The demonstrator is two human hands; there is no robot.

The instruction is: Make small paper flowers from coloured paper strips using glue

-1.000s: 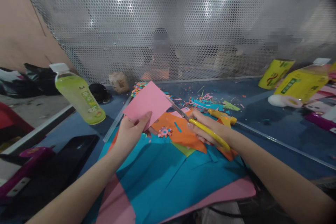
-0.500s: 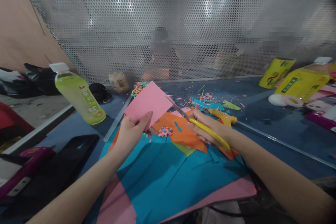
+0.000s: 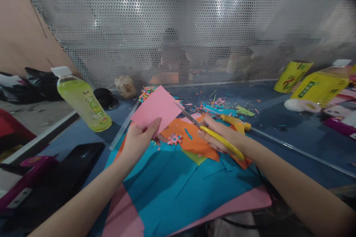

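Observation:
A square sheet of pink paper [image 3: 158, 105] is pinched at its lower corner by my left hand [image 3: 143, 133], thumb on top. My right hand [image 3: 218, 133] grips scissors with yellow handles [image 3: 221, 141], and their metal blades meet the paper's right corner. Beneath both hands lie a large blue sheet [image 3: 172, 185], orange paper [image 3: 200, 140] and a small green piece [image 3: 194, 156]. Between the hands sits a small pink and blue paper flower [image 3: 175, 139]. Just beyond my right hand rests a yellow glue gun [image 3: 235, 122].
A green drink bottle [image 3: 83, 100] stands at the left, near a black phone [image 3: 80, 163]. Colourful paper scraps [image 3: 219, 108] litter the table's back, before a perforated metal screen [image 3: 194, 18]. A yellow bottle [image 3: 319, 85] stands at the right. A clear glue stick [image 3: 300, 150] lies there too.
The scissor blades reach slightly further over the right corner of the pink paper. Both hands stay almost where they were.

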